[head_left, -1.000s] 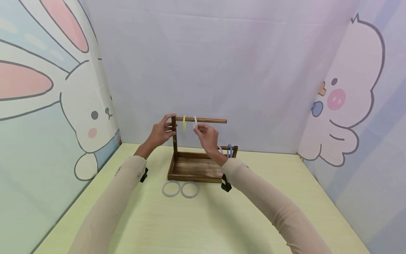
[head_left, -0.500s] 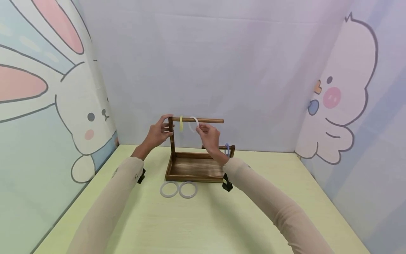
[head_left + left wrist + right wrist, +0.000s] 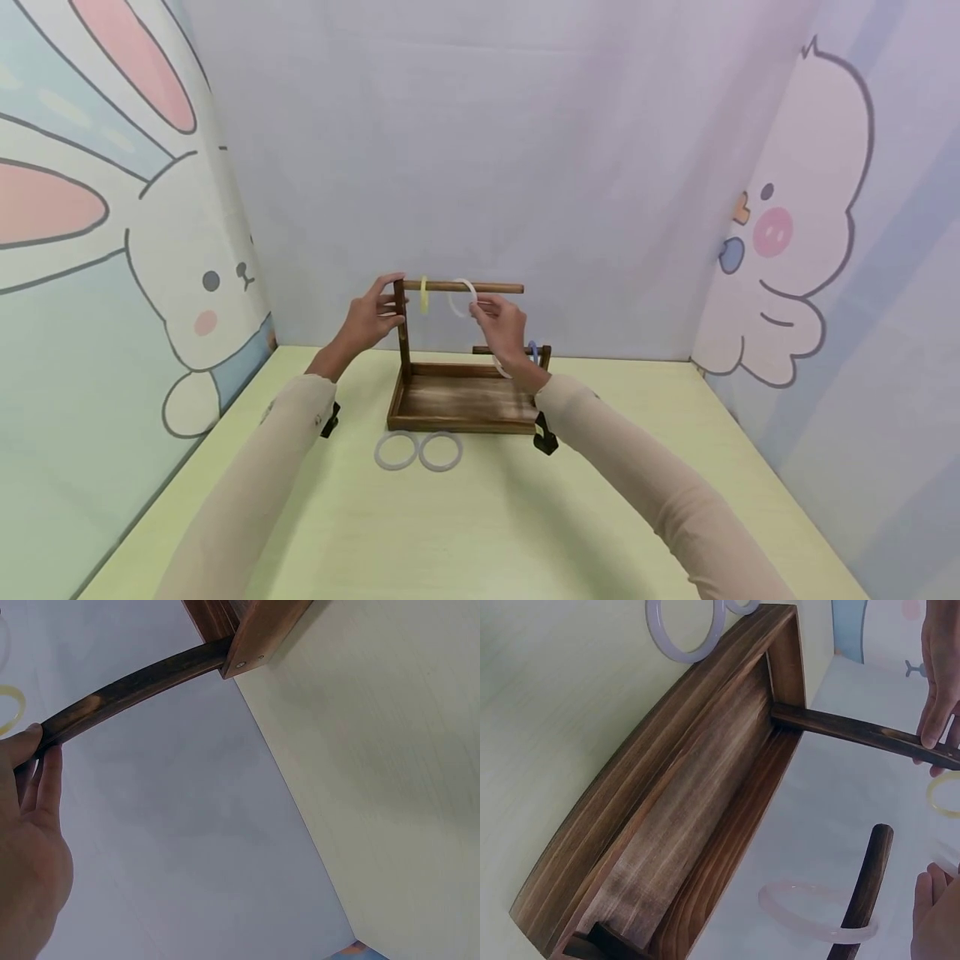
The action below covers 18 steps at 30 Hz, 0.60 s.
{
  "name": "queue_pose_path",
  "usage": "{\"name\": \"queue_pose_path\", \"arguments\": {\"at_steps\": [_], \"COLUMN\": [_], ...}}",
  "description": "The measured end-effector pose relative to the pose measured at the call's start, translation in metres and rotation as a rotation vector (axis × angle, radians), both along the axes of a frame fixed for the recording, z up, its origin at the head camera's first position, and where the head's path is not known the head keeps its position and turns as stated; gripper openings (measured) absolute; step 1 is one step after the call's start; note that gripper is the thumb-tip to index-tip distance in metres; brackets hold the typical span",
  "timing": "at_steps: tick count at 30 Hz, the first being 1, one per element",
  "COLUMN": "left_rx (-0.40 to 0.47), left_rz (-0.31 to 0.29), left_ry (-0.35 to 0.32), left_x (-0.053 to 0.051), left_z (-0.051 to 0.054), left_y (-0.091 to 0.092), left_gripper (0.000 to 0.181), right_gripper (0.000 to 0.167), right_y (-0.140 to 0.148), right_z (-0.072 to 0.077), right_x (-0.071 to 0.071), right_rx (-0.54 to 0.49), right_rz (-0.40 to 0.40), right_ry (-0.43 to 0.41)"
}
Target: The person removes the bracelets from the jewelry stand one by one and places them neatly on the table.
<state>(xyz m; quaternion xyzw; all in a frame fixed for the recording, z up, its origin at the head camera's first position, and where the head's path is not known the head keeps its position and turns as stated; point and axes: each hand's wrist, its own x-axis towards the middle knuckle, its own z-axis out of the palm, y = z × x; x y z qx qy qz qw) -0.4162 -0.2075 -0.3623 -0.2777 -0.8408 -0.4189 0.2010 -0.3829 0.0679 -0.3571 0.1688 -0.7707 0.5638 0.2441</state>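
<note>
Pale walls (image 3: 480, 150) are rising around the stand (image 3: 465, 425), with a cartoon rabbit (image 3: 172, 283) showing to its left and a cartoon chick (image 3: 810, 242) to its right. Under the stand, a light yellow table (image 3: 465, 542) is stretching out toward me. My left hand (image 3: 367, 321) is clamping the top of the stand's upright post (image 3: 403, 337), thumb and fingers pressing it from opposite sides. My right hand (image 3: 504, 329) is pinching a white ring (image 3: 468, 287) between thumb and fingertips, and that ring is hanging around the stand's upper bar (image 3: 502, 288). A yellow ring (image 3: 424, 296) is hanging on the same bar, nearer the post and apart from the white one. Low on the stand's right side, a blue ring (image 3: 534, 350) is looping around the short bar (image 3: 483, 350), and a pale ring (image 3: 804, 931) is hanging there too. Just in front of the stand's tray (image 3: 450, 392), a greyish ring (image 3: 395, 468) and its twin (image 3: 441, 470) are lying flat, side by side; whether they're touching, I can't tell.
</note>
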Motion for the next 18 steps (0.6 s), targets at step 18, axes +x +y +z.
{"name": "queue_pose_path", "arguments": {"at_steps": [18], "left_rx": [0.001], "left_rz": [0.0], "left_ry": [-0.019], "left_x": [-0.003], "left_z": [0.002], "left_y": [-0.002], "left_gripper": [0.081], "right_gripper": [0.027], "right_y": [0.019], "right_z": [-0.001], "right_x": [-0.005], "right_rx": [0.036], "right_rz": [-0.039], "right_ry": [0.021]}}
